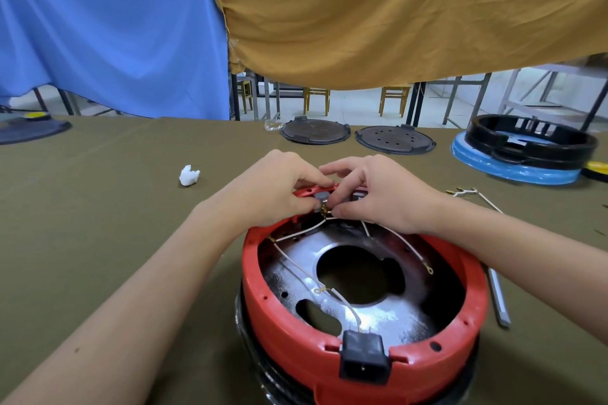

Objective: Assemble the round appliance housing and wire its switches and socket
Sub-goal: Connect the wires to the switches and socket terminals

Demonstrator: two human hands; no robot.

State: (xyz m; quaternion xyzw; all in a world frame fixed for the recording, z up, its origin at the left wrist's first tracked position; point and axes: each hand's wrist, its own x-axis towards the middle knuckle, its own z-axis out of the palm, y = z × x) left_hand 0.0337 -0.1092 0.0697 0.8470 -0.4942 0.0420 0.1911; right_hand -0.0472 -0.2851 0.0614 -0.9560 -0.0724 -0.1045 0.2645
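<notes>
A round red housing lies upside down on the table in front of me, with a shiny metal plate inside. A black power socket sits in its near rim. White wires run across the plate. At the far rim my left hand pinches a small grey switch with brass terminals. My right hand pinches a white wire's end against those terminals. Fingers hide the joint itself.
The table wears an olive cloth. Two dark round lids lie at the back. A black ring on a blue disc stands far right. Loose wires, a grey rod and crumpled white paper lie nearby.
</notes>
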